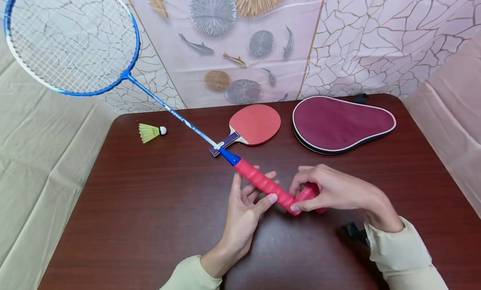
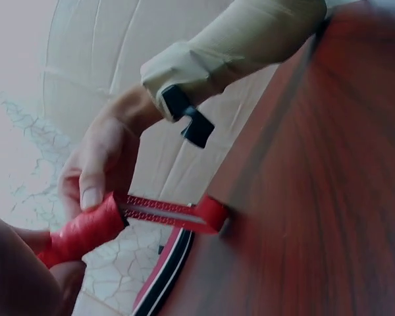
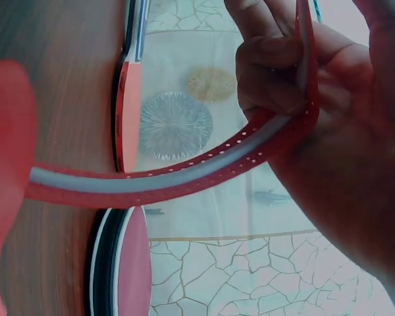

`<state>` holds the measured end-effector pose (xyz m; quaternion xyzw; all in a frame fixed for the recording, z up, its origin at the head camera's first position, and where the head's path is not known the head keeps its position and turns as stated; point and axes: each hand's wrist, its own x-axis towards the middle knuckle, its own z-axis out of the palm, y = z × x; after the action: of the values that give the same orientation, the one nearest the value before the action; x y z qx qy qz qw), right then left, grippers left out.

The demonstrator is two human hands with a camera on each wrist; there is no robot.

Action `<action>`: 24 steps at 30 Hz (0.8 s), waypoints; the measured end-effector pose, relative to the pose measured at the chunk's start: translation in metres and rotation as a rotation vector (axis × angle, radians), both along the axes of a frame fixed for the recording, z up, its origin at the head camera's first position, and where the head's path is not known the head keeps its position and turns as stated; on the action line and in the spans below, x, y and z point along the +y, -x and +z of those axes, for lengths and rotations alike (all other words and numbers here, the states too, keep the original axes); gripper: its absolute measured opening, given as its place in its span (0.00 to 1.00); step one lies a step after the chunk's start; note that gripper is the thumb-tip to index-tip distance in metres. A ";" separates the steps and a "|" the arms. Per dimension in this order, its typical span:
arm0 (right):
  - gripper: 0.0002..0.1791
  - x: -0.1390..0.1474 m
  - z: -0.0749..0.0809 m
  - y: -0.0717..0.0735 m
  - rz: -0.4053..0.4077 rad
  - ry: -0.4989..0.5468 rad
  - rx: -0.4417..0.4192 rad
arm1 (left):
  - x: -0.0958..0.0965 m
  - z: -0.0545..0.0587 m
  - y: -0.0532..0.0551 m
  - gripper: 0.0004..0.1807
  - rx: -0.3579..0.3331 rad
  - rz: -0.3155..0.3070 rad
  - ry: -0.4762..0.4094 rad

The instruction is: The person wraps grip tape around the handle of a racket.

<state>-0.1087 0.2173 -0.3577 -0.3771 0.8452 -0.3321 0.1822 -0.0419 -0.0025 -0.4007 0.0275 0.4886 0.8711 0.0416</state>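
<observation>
I hold the racket [image 1: 180, 118] above the counter [image 1: 150, 206], left fingers [image 1: 236, 187] loosely closed around its handle, right fingers [image 1: 309, 204] pinching the red tape [image 3: 184, 176] at the butt, wrapping seemingly nearly complete, a loose length left to deal with.

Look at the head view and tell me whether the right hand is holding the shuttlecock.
No, the right hand pinches the red grip tape, while the shuttlecock lies apart on the table.
</observation>
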 end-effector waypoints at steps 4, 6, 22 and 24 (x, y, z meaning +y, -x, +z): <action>0.12 -0.005 -0.004 -0.001 -0.009 0.000 0.020 | 0.004 0.000 -0.005 0.42 -0.039 -0.011 0.046; 0.13 -0.009 -0.006 -0.001 -0.002 -0.001 0.041 | 0.005 0.000 -0.006 0.45 -0.066 -0.010 0.092; 0.21 -0.018 -0.008 -0.002 -0.027 0.000 0.083 | 0.004 -0.007 -0.003 0.43 -0.092 0.038 0.027; 0.19 -0.016 -0.007 -0.002 -0.016 -0.002 0.074 | 0.004 -0.008 -0.003 0.43 -0.106 0.051 0.001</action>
<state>-0.1070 0.2012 -0.3643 -0.3820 0.8547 -0.3187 0.1483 -0.0389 0.0012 -0.4084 -0.0310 0.4867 0.8718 0.0451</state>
